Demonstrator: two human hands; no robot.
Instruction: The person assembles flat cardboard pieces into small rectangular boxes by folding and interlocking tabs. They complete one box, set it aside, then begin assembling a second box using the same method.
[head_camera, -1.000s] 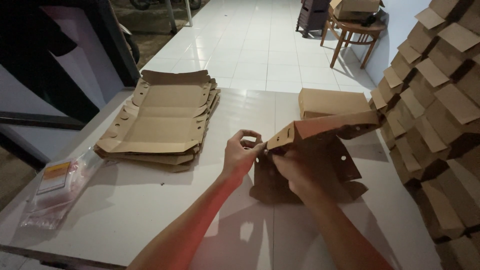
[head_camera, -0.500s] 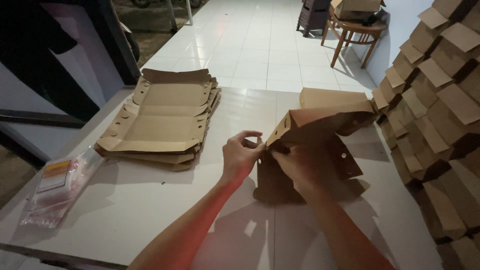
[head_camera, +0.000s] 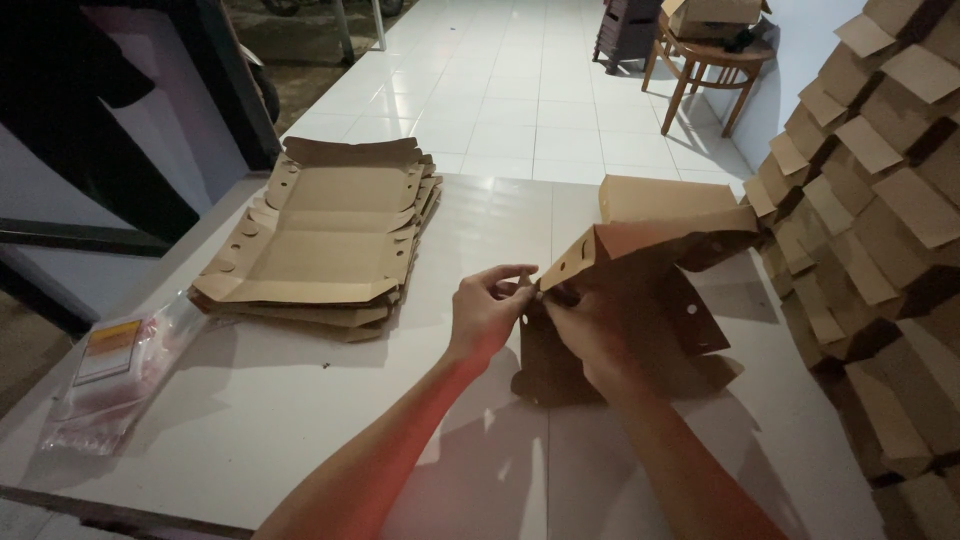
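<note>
A brown cardboard box blank (head_camera: 650, 290) stands half folded on the white table (head_camera: 300, 420), its long top flap raised and tilted. My left hand (head_camera: 487, 312) pinches the blank's near left corner with thumb and fingers. My right hand (head_camera: 590, 335) grips the same corner from the inner side, partly in shadow against the cardboard. Both hands meet at that folded corner.
A stack of flat cardboard blanks (head_camera: 325, 235) lies at the table's left. A clear plastic bag with a label (head_camera: 120, 370) sits at the near left edge. Folded boxes (head_camera: 880, 200) are piled high along the right. A wooden stool (head_camera: 705, 65) stands on the tiled floor beyond.
The raised top flap has dropped lower and flatter. Both hands have stayed at the left corner, closing in on it slightly.
</note>
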